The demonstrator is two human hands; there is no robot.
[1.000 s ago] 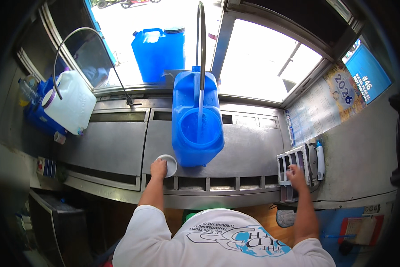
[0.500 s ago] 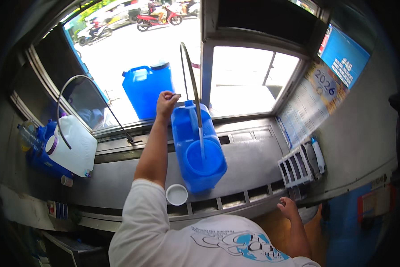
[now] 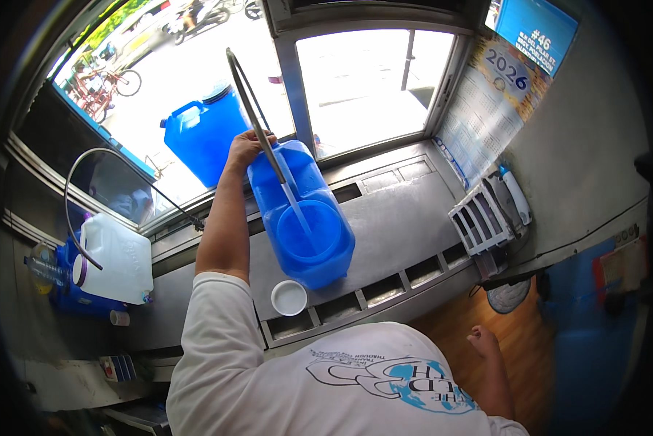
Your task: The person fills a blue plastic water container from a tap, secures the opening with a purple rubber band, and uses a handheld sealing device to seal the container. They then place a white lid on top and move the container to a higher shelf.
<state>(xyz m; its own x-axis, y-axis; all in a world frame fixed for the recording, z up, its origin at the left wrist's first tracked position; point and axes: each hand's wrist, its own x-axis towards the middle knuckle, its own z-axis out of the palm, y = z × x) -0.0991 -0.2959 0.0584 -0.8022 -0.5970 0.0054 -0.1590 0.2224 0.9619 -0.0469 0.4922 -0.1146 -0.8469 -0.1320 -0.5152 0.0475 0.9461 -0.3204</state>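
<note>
A large blue water container [image 3: 303, 218] is seen standing on the metal counter [image 3: 406, 225], a little above the middle of the view. It is open at the top, and a thin stream of water [image 3: 296, 207] is seen falling into it from the curved metal spout [image 3: 257, 120], which rises toward 11 o'clock.

The left hand [image 3: 248, 147] is raised at the far edge of the container, at about 11 o'clock from its opening. The fingers are curled around the spout pipe, so the grip is closed on the pipe. The left forearm is stretched across the counter toward the window.

The right hand [image 3: 482, 341] is hung low at about 4 o'clock from the container, well apart from it, over the wooden floor. Its fingers are bent loosely and nothing is held in it.

A white round cap [image 3: 289, 297] is laid on the counter just beside the container, at 7 o'clock from it. A white jug [image 3: 117, 259] with a second curved pipe above it is placed at 9 o'clock. Another blue container [image 3: 209, 132] is seen outside the window, at about 11 o'clock. A small white rack [image 3: 479, 221] is placed at 3 o'clock, near the wall.
</note>
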